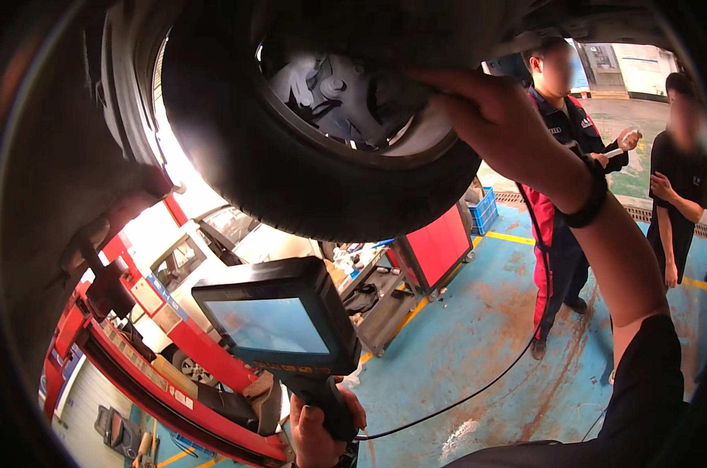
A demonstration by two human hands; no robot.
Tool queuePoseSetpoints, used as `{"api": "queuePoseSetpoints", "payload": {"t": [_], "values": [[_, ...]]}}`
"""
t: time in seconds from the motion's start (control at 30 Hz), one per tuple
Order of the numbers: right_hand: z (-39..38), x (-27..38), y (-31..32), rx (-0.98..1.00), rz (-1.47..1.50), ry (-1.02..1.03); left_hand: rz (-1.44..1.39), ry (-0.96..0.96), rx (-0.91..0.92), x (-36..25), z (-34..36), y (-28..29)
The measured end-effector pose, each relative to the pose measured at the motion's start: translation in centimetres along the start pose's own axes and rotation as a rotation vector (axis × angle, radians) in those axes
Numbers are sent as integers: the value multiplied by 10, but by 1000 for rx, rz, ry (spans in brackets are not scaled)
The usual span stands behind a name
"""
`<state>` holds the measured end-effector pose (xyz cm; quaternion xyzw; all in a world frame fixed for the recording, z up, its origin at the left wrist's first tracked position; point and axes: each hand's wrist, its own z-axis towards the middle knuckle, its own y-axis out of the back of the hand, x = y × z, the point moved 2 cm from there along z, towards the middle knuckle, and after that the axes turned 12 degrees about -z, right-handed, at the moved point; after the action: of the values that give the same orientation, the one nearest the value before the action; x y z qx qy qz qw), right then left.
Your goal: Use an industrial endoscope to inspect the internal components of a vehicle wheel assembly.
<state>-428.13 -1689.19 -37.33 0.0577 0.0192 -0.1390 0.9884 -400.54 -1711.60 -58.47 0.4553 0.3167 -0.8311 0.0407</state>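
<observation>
My left hand is wrapped round the pistol grip of a handheld inspection camera. Its screen is lit with a pale blue, blurry picture. From the grip a thin black cable loops right and up, passing behind my right forearm. Raised overhead, my right hand reaches in at the inner side of a tyre, beside the grey metal parts within the wheel. Its fingers are drawn together, and what they hold is hidden.
A red lift arm crosses the lower left. Beyond the tyre stand a red tool cabinet, a grey trolley and a blue crate. Two people stand at right, one in dark-and-red overalls, one in black.
</observation>
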Motion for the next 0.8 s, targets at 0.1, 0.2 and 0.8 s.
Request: {"api": "queuePoseSetpoints", "payload": {"t": [0.1,0.2,0.8], "values": [[29,8,-4,-62,-73,52,-47,19,5,-9,-3,-5],[50,23,-14,-65,-184,87,-24,21,66,-20,-10,-7],[76,-10,-71,52,873,-172,126,-108,20,-1,-5,-22]]}}
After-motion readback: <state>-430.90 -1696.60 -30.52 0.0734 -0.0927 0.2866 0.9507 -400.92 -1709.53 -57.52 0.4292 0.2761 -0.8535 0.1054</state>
